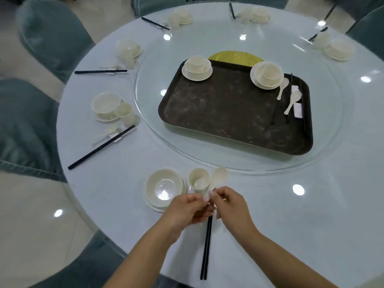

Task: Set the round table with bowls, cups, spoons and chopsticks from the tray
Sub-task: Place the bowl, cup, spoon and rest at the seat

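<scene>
Spoon, chopsticks, both hands, unlabelled tray

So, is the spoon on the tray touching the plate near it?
Touching: in the head view, the spoon's bowl overlaps the plate's rim on the tray, no gap visible.

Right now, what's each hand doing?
Left hand: pinching the chopsticks near their top.
Right hand: pinching the spoon by its handle.

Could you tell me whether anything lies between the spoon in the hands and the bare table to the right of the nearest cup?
Nothing visible does. The spoon, pinched by both hands, is beside the cup, and the table to its right is bare.
</scene>
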`<state>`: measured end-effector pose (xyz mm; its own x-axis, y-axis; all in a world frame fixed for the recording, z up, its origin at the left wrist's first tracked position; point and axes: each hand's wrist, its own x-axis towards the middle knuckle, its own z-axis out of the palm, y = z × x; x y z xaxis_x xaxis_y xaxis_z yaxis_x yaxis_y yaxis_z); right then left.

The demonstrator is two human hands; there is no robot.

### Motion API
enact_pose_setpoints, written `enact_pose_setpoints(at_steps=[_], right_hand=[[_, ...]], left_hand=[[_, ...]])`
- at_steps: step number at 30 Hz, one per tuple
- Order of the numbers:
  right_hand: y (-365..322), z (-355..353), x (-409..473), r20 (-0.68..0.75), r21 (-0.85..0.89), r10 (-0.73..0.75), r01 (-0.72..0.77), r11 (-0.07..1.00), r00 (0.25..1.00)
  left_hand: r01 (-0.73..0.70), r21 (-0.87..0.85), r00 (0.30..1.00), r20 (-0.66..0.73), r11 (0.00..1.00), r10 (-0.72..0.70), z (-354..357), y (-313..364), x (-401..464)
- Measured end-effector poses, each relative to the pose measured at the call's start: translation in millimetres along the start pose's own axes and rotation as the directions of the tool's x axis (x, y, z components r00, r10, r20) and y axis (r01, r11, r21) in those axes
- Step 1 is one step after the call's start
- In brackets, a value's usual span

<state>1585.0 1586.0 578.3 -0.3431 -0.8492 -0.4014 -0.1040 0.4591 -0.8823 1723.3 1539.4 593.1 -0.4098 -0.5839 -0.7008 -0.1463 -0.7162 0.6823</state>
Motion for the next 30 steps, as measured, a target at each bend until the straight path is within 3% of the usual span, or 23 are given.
enact_pose_setpoints(at_steps=[5, 12, 17, 30], right_hand=[[12.9, 11.1, -16.2, 0.040, 0.012, 0.112, -0.113, 0.994, 0.993], [38.1, 16.4, -32.0, 0.090, -0.021, 0.276, -0.275, 0.961, 0.957], [45.7, 25.2, -26.4, 0.112, -0.163, 0.298, -0.278, 0.947, 0.948], [57.7, 41.6, -5.7, 0.026, -0.331, 0.294, -0.269, 0.905, 0.956]], left_hand=[[0.006, 0.127, 1.000, -0.016, 0.992, -0.004, -12.5, -27.7, -7.1], [0.103, 0.226, 0.992, 0.048, 0.969, -0.116, -21.7, -55.2, -6.5], [0.099, 0.405, 0.995, -0.019, 0.909, -0.100, -22.6, -67.7, 2.4], [0.092, 0.414, 0.992, -0.119, 0.906, -0.047, -21.0, -80.0, 23.5]])
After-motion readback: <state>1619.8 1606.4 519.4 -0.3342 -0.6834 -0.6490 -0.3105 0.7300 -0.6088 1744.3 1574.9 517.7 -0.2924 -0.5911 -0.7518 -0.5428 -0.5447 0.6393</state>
